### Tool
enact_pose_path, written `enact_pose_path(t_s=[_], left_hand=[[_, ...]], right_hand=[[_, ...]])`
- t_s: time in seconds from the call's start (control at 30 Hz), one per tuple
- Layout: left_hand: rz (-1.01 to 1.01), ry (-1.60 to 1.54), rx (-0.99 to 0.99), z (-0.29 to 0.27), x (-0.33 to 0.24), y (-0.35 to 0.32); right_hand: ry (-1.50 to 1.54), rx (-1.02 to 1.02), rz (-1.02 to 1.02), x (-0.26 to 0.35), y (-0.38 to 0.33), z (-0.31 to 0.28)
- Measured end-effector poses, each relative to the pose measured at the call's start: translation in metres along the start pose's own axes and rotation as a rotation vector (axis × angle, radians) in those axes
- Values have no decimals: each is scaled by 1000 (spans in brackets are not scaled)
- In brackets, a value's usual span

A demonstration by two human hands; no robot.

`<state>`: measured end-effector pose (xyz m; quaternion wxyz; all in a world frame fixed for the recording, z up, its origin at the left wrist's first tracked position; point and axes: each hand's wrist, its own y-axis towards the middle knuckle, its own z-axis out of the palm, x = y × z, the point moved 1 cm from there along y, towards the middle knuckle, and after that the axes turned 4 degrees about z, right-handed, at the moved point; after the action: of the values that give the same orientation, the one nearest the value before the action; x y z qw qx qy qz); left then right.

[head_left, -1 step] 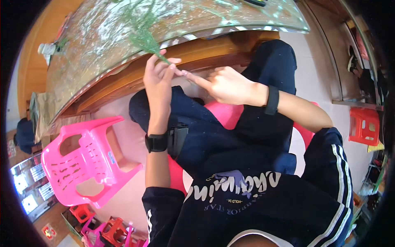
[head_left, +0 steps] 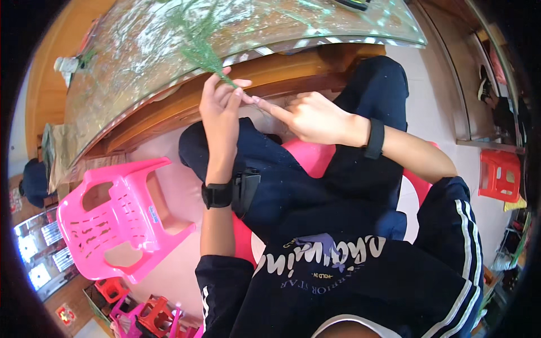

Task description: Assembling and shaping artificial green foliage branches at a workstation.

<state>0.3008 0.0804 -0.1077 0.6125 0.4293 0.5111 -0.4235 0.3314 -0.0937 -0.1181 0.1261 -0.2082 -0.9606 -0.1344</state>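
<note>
A feathery green sprig (head_left: 204,55) slants up and to the left over the glass tabletop (head_left: 270,25). My left hand (head_left: 221,115) pinches its lower stem between thumb and fingers, just off the table's near edge. To the right, my right hand (head_left: 315,118) has its thumb and index finger closed at the bottom end of the stem, its other fingers curled in. The fingertips of both hands almost meet. What exactly lies under my right fingertips is too small to make out clearly.
A pink plastic chair (head_left: 118,219) stands to the left of my legs. A red stool (head_left: 500,176) is at the far right. Under the glass runs a wooden table frame (head_left: 304,70). A dark object (head_left: 354,4) lies at the table's top edge. Several small chairs stand at lower left.
Both hands and the sprig sit very slightly farther right and lower in the picture, along with the surroundings. The grip looks the same.
</note>
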Motion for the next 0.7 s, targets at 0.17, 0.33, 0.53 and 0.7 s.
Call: enact_pose_path(t_s=[0.17, 0.33, 0.53, 0.7], left_hand=[[83, 78, 10, 3, -3, -3], [116, 192, -24, 6, -4, -4], [175, 281, -29, 8, 0, -4], [216, 380, -24, 8, 0, -4]], right_hand=[[-33, 5, -5, -1, 0, 1], [-35, -14, -20, -1, 1, 2], [-41, -7, -12, 0, 0, 2], [-34, 41, 21, 3, 0, 1]])
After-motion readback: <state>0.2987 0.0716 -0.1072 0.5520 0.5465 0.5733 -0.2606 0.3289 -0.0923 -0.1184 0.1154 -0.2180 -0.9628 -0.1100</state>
